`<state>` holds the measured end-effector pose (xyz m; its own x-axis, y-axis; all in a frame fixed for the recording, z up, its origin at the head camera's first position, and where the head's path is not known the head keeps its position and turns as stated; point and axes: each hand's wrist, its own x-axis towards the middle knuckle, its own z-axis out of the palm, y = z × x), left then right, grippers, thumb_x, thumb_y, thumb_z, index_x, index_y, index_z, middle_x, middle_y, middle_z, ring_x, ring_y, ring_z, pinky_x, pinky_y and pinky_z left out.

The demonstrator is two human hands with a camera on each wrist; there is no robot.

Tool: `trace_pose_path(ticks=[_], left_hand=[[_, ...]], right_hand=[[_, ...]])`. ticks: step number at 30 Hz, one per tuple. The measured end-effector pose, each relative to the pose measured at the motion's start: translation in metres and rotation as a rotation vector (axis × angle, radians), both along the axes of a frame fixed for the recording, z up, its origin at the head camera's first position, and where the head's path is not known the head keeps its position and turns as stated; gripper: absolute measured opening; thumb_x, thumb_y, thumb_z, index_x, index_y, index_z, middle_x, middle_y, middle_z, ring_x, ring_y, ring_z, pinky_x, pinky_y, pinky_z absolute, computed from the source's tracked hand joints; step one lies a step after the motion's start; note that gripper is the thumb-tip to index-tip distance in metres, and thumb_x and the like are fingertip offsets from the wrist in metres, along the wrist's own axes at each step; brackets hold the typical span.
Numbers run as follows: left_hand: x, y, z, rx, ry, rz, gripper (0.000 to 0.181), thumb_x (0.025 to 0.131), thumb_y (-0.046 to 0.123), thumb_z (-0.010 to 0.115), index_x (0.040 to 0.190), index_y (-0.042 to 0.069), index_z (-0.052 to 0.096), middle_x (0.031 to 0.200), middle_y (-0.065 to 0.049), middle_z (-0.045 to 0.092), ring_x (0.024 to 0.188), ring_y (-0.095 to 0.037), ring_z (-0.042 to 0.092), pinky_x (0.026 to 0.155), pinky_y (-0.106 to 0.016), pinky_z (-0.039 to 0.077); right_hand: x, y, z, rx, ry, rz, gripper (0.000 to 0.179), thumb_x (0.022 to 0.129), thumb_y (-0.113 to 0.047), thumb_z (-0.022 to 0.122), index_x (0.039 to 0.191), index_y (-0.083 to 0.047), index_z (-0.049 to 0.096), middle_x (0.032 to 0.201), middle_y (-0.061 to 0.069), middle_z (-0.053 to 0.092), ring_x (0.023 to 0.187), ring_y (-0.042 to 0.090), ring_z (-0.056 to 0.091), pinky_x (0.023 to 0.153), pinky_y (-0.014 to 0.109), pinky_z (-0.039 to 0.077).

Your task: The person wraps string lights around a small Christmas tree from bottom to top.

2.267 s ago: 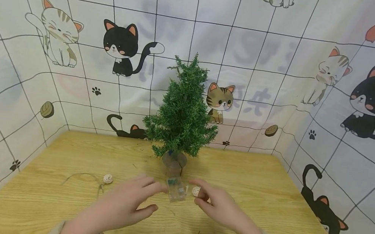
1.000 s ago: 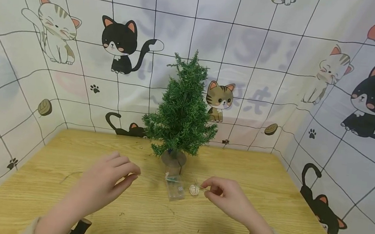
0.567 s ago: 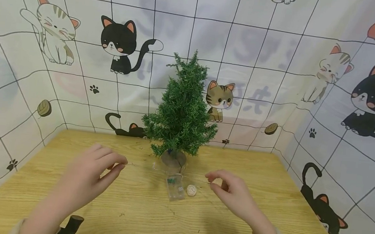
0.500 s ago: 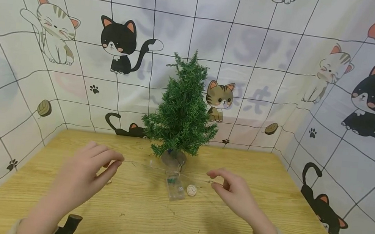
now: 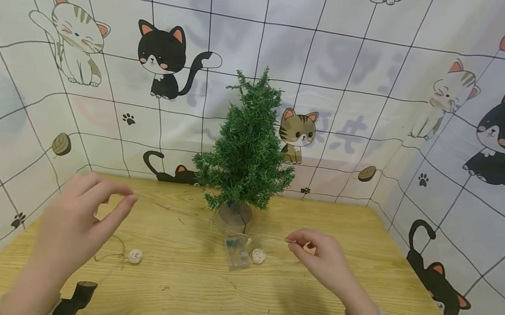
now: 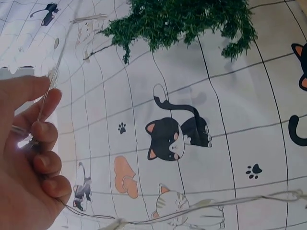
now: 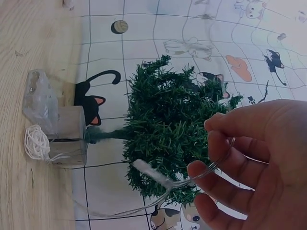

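Between both hands stretches a thin clear light-string wire (image 5: 182, 213), across the front of the tree's base. My left hand (image 5: 75, 216), raised at the left, pinches one part between thumb and forefinger. In the left wrist view, a small bright light (image 6: 26, 141) glows at the palm and more wire (image 6: 211, 203) trails below the hand. Lower at the right, my right hand (image 5: 323, 255) pinches the other part with its fingertips. In the right wrist view, a small whitish piece (image 7: 151, 173) hangs on the wire beside the fingers.
A green artificial tree (image 5: 246, 146) stands at the table's back in a round base (image 5: 234, 220). Before it lie a clear plastic case (image 5: 237, 252) and a white woven ball (image 5: 258, 256). Another woven ball (image 5: 135, 256) lies left with loose wire. Cat-print cloth (image 5: 354, 70) surrounds the table (image 5: 200, 301).
Both hands were near the clear case; each now pinches the wire. My left hand has moved left and up, drawing the wire out; my right has shifted slightly right. The left woven ball has moved nearer.
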<state>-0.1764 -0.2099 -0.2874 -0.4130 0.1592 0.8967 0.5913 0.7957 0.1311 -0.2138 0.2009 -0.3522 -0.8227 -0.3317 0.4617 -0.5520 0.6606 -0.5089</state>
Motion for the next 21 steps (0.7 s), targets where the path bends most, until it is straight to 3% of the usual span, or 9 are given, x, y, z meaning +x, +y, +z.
trace_pose_path(ticks=[5, 15, 21], left_hand=[[0.0, -0.007, 0.005, 0.107, 0.107, 0.061, 0.054, 0.096, 0.05, 0.051, 0.082, 0.002, 0.071, 0.067, -0.002, 0.046, 0.07, -0.009, 0.033, 0.065, -0.024, 0.023], [0.003, -0.006, 0.011, 0.259, 0.228, 0.098, 0.06, 0.094, 0.049, 0.057, 0.078, -0.007, 0.069, 0.064, -0.013, 0.046, 0.076, 0.0, 0.033, 0.062, -0.025, 0.023], [0.007, -0.002, 0.017, 0.354, 0.322, 0.135, 0.059, 0.093, 0.047, 0.061, 0.075, -0.009, 0.066, 0.062, -0.018, 0.043, 0.074, 0.003, 0.033, 0.063, -0.019, 0.021]], right_hand=[[-0.001, 0.001, 0.001, 0.019, -0.032, -0.021, 0.013, 0.089, -0.009, 0.07, 0.095, -0.021, 0.072, 0.082, -0.018, 0.063, 0.072, 0.001, 0.057, 0.071, 0.034, 0.049], [-0.007, 0.004, -0.004, 0.02, -0.064, -0.019, 0.012, 0.089, -0.01, 0.069, 0.09, -0.022, 0.071, 0.08, -0.017, 0.064, 0.069, 0.003, 0.056, 0.066, 0.028, 0.047], [-0.011, 0.005, -0.006, 0.064, -0.097, -0.022, 0.014, 0.092, -0.03, 0.068, 0.078, -0.027, 0.068, 0.073, -0.016, 0.058, 0.065, 0.006, 0.05, 0.06, 0.027, 0.042]])
